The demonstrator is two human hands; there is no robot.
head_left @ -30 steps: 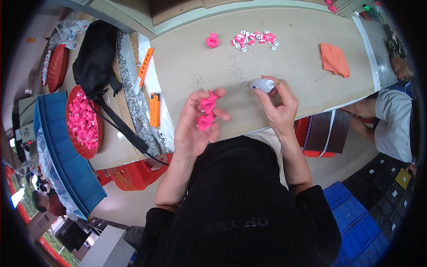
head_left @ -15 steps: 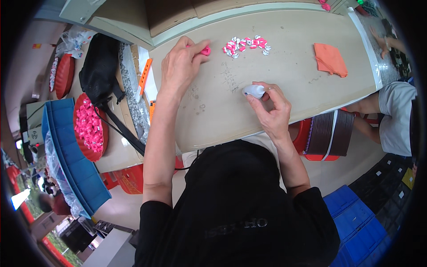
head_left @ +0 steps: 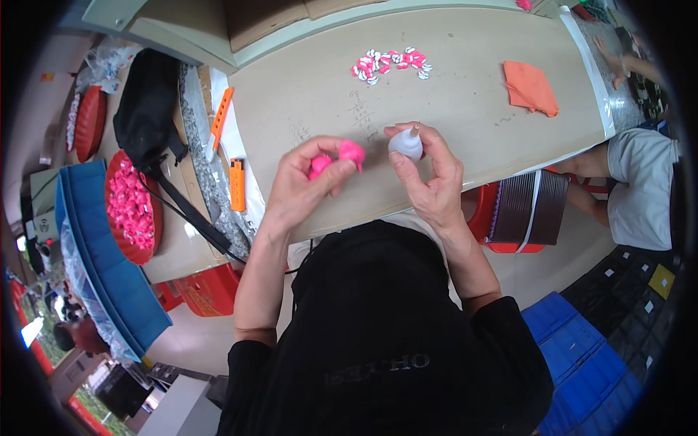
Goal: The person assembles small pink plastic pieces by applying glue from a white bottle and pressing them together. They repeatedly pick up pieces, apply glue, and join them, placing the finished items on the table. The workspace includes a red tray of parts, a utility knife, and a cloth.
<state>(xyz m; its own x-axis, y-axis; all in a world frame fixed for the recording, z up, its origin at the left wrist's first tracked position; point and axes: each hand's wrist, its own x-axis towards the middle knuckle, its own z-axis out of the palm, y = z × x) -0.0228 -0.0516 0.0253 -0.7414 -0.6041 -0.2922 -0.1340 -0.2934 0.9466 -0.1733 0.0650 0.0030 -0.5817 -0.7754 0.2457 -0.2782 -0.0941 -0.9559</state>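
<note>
Pink piece [head_left: 342, 156], white bottle [head_left: 406, 144], orange cloth [head_left: 531, 87], beige table [head_left: 465, 116]

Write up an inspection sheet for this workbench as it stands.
Surface: tan table, scribbled marks near the middle.
Job's things: pink pieces in left hand; small white bottle in right hand; pile of pink-and-white pieces at the far edge.
Clutter: orange cloth, orange lighter, orange knife, black bag.
Grippers: both hands gripping.
Cables: black strap from bag.
Surroundings: red tray of pink pieces, blue crates, another person's arm.
</note>
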